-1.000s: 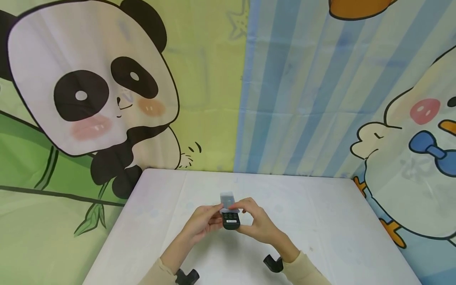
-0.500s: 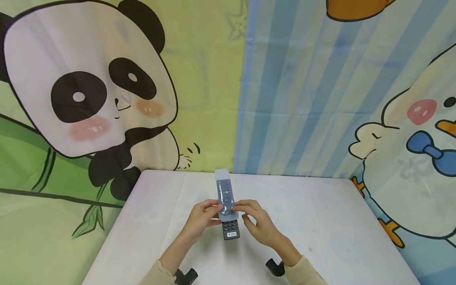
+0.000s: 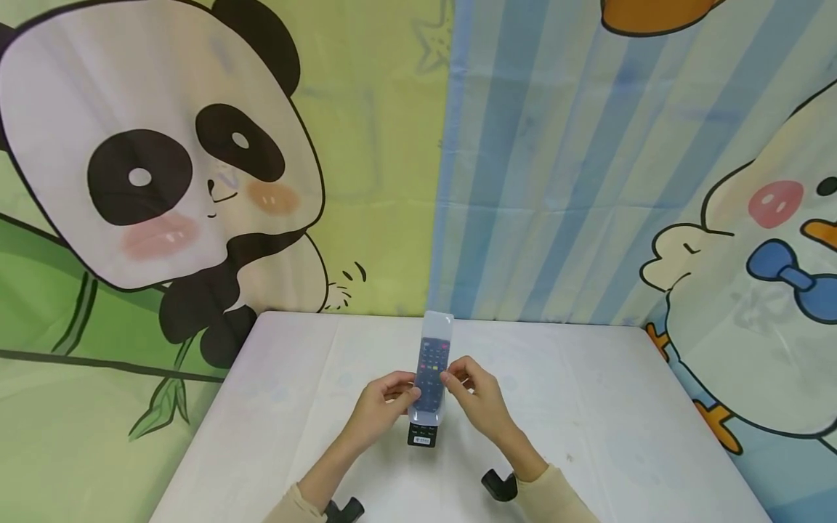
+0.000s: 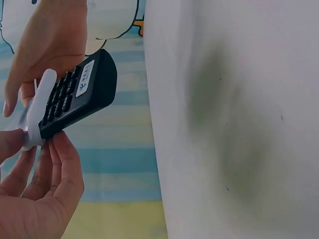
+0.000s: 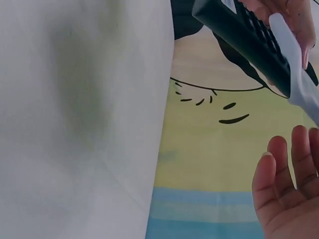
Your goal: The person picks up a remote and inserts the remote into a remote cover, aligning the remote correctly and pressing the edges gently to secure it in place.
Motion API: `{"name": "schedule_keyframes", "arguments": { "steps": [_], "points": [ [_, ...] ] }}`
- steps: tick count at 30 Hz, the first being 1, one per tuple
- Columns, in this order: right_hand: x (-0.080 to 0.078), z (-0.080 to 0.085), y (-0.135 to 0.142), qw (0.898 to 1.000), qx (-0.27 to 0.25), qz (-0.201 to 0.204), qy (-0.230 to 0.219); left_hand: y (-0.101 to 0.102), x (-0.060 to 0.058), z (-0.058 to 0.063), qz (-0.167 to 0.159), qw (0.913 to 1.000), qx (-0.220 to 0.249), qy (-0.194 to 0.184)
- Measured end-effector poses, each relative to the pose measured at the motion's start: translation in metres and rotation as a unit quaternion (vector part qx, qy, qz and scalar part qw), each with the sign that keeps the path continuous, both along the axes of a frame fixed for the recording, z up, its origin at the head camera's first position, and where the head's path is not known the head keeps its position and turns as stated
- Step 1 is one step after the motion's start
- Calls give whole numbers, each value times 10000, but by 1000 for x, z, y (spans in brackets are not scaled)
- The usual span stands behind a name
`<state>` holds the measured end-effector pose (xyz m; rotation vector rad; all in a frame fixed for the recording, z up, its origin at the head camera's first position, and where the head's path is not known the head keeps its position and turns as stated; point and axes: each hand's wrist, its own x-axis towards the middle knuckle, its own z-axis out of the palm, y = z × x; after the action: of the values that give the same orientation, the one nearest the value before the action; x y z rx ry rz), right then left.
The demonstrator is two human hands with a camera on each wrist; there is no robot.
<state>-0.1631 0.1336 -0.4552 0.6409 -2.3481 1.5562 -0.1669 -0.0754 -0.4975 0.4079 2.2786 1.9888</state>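
A black remote control (image 3: pixel 422 436) is held above the table, tilted upward. A translucent cover (image 3: pixel 429 385) encloses most of it and extends beyond its far end; buttons show through. Its near end, with a white label, sticks out. My left hand (image 3: pixel 379 407) grips the covered remote, thumb on the front. In the left wrist view, that hand's fingers (image 4: pixel 65 159) lie behind the remote. My right hand (image 3: pixel 480 403) pinches the cover's right edge between thumb and forefinger. The right wrist view shows its other fingers (image 5: pixel 281 169) loosely extended, apart from the cover.
A white-covered table (image 3: pixel 575 414) lies beneath both hands. Behind it hangs a cartoon-printed cloth (image 3: pixel 379 160) with a panda and a duck. Black wrist mounts (image 3: pixel 500 485) show beside the sleeves.
The cover's far end has risen from close to the hands, and it has swung rightward. More of the covered buttons show. The right thumb now lies on the front edge, where the forefinger was.
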Motion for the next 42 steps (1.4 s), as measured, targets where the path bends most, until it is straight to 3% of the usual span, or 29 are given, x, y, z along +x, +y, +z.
{"name": "schedule_keyframes", "arguments": {
  "steps": [6,13,21,25,28,32,37,42],
  "points": [
    [-6,5,3,9990,164,403,-48,3,4,4,-81,9997,-87,212],
    [-12,5,4,9991,13,427,-6,4,2,8,-173,9992,-224,286],
    [-13,12,1,9986,-121,513,78,5,-1,8,-599,9938,-862,380],
    [-15,17,2,9974,-157,683,179,7,1,9,-735,9939,-685,459],
    [-18,19,4,9951,-201,901,358,9,4,11,-635,9944,-564,632],
    [-28,9,7,9925,-228,1019,633,13,6,16,-352,9953,-393,813],
    [-32,-2,7,9893,51,1029,1030,16,13,24,-82,9973,-18,725],
    [-30,4,6,9746,589,1093,1862,18,16,29,57,9978,325,583]
  ]
}}
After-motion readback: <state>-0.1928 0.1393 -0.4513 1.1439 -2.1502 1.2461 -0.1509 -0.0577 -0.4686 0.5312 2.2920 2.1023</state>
